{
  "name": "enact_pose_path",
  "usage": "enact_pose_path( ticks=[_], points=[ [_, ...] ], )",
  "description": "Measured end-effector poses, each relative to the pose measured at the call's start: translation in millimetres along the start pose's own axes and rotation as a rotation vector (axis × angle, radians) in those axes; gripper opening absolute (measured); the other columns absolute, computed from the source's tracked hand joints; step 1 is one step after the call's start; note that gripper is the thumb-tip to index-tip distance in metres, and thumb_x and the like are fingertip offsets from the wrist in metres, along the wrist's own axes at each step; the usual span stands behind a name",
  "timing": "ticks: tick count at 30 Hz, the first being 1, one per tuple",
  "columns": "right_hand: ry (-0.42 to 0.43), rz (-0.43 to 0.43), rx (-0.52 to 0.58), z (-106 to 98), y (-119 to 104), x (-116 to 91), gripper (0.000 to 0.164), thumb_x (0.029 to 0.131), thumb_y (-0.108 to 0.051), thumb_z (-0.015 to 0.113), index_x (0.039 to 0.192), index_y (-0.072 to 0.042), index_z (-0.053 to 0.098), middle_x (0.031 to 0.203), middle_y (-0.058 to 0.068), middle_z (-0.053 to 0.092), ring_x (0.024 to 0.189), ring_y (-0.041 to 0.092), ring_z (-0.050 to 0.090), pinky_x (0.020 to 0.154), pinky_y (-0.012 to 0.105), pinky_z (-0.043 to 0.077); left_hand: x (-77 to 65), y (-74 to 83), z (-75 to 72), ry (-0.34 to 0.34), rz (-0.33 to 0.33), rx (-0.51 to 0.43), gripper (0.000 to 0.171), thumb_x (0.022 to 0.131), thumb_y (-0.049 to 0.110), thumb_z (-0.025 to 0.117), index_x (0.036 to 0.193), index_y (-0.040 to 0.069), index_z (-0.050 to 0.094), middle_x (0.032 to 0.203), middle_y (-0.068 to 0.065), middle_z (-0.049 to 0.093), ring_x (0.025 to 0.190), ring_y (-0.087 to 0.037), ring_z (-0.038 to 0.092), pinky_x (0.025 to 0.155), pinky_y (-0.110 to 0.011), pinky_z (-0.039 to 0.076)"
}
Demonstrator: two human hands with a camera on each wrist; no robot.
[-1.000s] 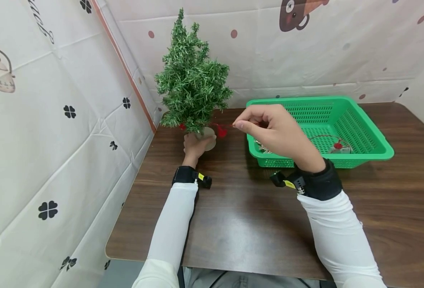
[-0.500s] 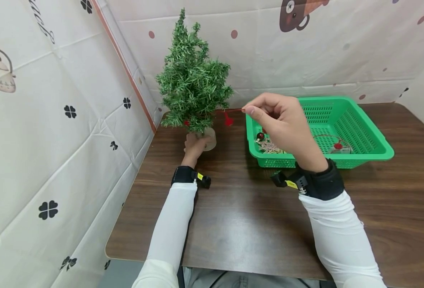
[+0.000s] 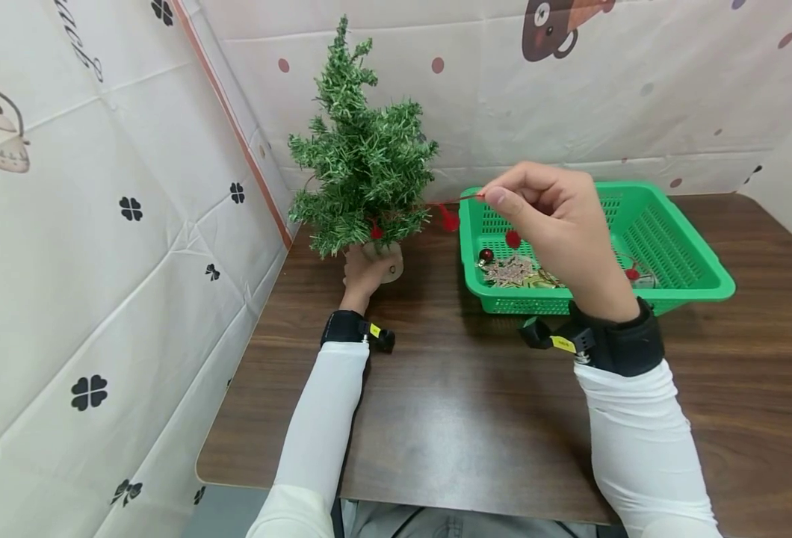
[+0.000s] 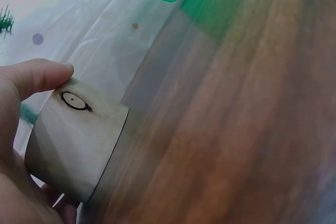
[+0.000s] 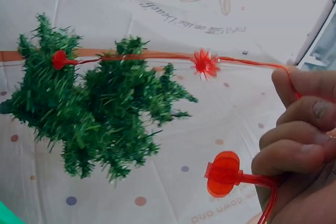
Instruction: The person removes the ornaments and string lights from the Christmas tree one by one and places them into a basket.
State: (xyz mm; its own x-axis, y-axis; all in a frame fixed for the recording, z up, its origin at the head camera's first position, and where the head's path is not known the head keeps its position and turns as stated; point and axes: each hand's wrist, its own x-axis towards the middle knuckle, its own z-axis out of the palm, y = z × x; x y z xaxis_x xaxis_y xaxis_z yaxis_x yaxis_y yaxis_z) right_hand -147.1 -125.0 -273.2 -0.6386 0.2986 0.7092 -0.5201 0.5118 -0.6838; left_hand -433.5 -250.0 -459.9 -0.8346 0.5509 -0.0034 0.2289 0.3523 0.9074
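A small green artificial Christmas tree point(image 3: 369, 157) stands at the back left of the table. My left hand point(image 3: 361, 275) grips its pale round base point(image 4: 79, 140), thumb over the top and fingers around the far side. Thumb and index finger of my right hand point(image 3: 557, 224) pinch a thin red cord of lantern string lights point(image 5: 247, 62), drawn nearly straight from the tree. One red lantern point(image 5: 205, 65) hangs along this stretch, and another lantern point(image 5: 62, 59) lies against the branches. A further lantern point(image 5: 224, 175) dangles below my right hand's curled fingers.
Behind and below my right hand sits a green plastic basket point(image 3: 712, 286). It holds a dark red ball point(image 3: 486, 255), glittery snowflake ornaments point(image 3: 512, 270) and a small clear box partly hidden by the wrist. Printed white cloth point(image 3: 477, 112) covers the wall behind.
My right hand has moved right and a little up, pulling more cord out taut. The tree has turned on its base under my left hand, which stays in place.
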Motion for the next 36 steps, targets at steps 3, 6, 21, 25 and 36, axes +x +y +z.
enact_pose_path(
  ticks=[3, 6, 21, 25, 36],
  points=[
    [-0.03, -0.016, 0.023, -1.5, -4.2, -1.5, 0.014, 0.098, -0.001, 0.063, 0.097, 0.008, 0.074, 0.053, -0.002, 0.041, 0.045, 0.012, 0.031, 0.044, 0.028, 0.024, 0.3, -0.3, 0.9, 0.014, 0.022, 0.065, 0.089, 0.087, 0.049, 0.075, 0.159, 0.02, 0.03, 0.165, -0.017, 0.027, 0.152, -0.049, 0.018, 0.121, -0.072, 0.01],
    [-0.103, -0.007, 0.039, -4.0, -8.9, -3.9, 0.013, 0.098, 0.002, 0.062, 0.095, 0.007, 0.074, 0.053, -0.002, 0.044, 0.045, 0.011, 0.032, 0.043, 0.028, 0.024, -1.0, 0.3, 1.1, 0.014, 0.006, 0.081, 0.089, 0.087, 0.052, 0.074, 0.157, 0.016, 0.033, 0.162, -0.018, 0.031, 0.15, -0.047, 0.023, 0.12, -0.071, 0.014],
    [-0.839, 0.012, -0.044, -12.1, -13.4, -8.1, 0.029, 0.099, -0.002, 0.064, 0.095, -0.03, 0.074, 0.067, -0.011, 0.049, 0.055, 0.008, 0.042, 0.05, 0.026, 0.038, -0.2, 1.8, 3.9, 0.049, 0.017, 0.08, 0.079, 0.083, 0.055, 0.077, 0.145, 0.014, 0.048, 0.144, -0.013, 0.052, 0.144, -0.045, 0.035, 0.117, -0.07, 0.021],
    [-0.958, 0.045, -0.043, -4.2, -10.5, -9.0, 0.021, 0.101, -0.014, 0.064, 0.093, -0.031, 0.073, 0.068, -0.011, 0.05, 0.057, 0.008, 0.044, 0.051, 0.025, 0.041, -0.7, 1.0, 3.5, 0.053, 0.019, 0.059, 0.08, 0.083, 0.054, 0.077, 0.144, 0.013, 0.047, 0.145, -0.015, 0.051, 0.145, -0.047, 0.033, 0.118, -0.072, 0.018],
    [-0.894, 0.148, -0.119, -25.1, -9.2, -8.2, 0.019, 0.104, -0.014, 0.06, 0.092, -0.027, 0.07, 0.073, -0.005, 0.052, 0.06, 0.013, 0.047, 0.055, 0.029, 0.043, -2.5, 0.8, 2.5, 0.029, 0.011, 0.061, 0.089, 0.085, 0.055, 0.076, 0.155, 0.017, 0.036, 0.156, -0.013, 0.041, 0.151, -0.046, 0.023, 0.121, -0.071, 0.011]
  ],
)
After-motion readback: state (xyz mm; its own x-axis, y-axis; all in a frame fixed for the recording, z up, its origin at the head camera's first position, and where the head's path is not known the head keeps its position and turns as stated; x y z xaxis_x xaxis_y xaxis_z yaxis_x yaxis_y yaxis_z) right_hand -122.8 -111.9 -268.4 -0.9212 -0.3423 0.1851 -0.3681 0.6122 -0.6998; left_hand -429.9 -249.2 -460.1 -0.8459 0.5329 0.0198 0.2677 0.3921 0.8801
